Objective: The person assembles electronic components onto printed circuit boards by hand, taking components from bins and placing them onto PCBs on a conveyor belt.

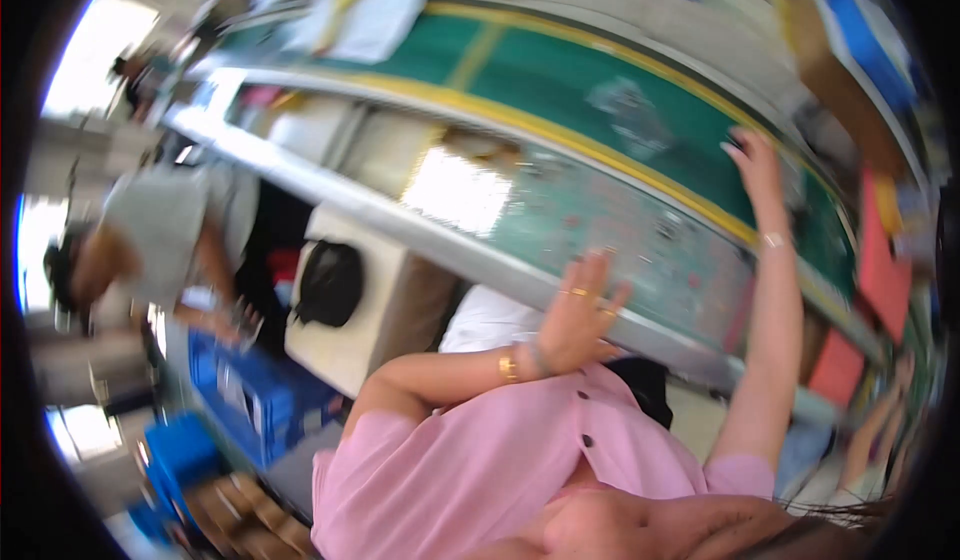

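Note:
My right hand (pixel 757 165) reaches out over the green conveyor belt (pixel 540 65), its thumb and fingers bent together around a small dark thing (pixel 738 141) too blurred to name. To its left on the belt lies a crumpled clear plastic bag (pixel 632 118). My left hand (pixel 583 322) is held in front of my body by the near metal edge of the bench, palm down, with its fingers spread and nothing in them. Just beyond it is the worktop (pixel 610 225), greyish green with reddish marks, carrying a few small shiny pieces.
White papers (pixel 375 20) lie on the belt's far left. A person (pixel 165 215) bends over a blue crate (pixel 250 390) at left. Near them, a black bag (pixel 330 282) rests on a pale box (pixel 370 332). Red bins (pixel 882 260) stand to the right.

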`<state>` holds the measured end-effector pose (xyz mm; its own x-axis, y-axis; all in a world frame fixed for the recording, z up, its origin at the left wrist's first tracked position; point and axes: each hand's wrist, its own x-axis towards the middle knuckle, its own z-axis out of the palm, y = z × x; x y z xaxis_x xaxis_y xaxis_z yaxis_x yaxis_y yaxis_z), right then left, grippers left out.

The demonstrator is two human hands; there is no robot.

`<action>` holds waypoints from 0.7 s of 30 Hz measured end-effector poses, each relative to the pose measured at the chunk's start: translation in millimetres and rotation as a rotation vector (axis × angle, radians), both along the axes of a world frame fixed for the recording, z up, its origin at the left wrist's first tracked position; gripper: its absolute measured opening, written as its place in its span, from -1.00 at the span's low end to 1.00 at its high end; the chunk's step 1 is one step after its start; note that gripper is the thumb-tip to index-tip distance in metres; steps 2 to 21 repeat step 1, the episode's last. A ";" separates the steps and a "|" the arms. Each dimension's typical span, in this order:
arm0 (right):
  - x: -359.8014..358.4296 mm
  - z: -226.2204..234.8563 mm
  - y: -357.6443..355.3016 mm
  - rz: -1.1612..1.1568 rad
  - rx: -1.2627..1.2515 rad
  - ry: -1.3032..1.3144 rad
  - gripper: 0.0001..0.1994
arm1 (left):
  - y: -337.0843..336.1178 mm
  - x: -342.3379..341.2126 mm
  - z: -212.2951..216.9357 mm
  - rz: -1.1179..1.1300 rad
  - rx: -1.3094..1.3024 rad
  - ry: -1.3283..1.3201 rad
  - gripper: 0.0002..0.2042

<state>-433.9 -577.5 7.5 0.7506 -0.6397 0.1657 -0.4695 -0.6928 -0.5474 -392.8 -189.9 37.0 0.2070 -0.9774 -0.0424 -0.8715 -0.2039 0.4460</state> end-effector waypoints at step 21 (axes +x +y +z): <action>45.7 -2.8 10.7 0.076 0.011 -0.040 -0.66 | -5.8 -1.0 -6.9 -0.065 -0.003 0.018 -0.12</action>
